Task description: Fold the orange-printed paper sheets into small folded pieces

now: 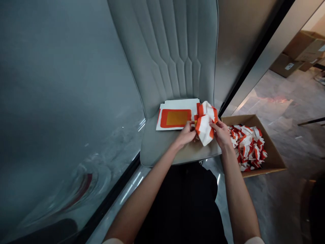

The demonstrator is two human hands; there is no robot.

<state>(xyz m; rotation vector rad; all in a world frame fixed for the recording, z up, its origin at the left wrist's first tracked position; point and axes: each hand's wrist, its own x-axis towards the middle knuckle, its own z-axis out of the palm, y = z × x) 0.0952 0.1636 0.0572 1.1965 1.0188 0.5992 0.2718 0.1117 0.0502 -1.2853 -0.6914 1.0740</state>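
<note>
Both my hands hold a partly folded paper piece [206,124], white with orange-red edges, above the seat of a grey padded chair [165,149]. My left hand [186,135] pinches its left lower side. My right hand [222,133] grips its right side, fingers curled on the paper. Just left of the folded piece, a flat stack of paper sheets [176,117] lies on the seat; the top sheet is white with an orange-red frame and a yellow-orange centre.
An open cardboard box [273,152] stands on the floor at the right of the chair, filled with several folded white and orange-red paper pieces [247,147]. A glass wall [63,118] runs along the left. More cardboard boxes [302,52] sit far right.
</note>
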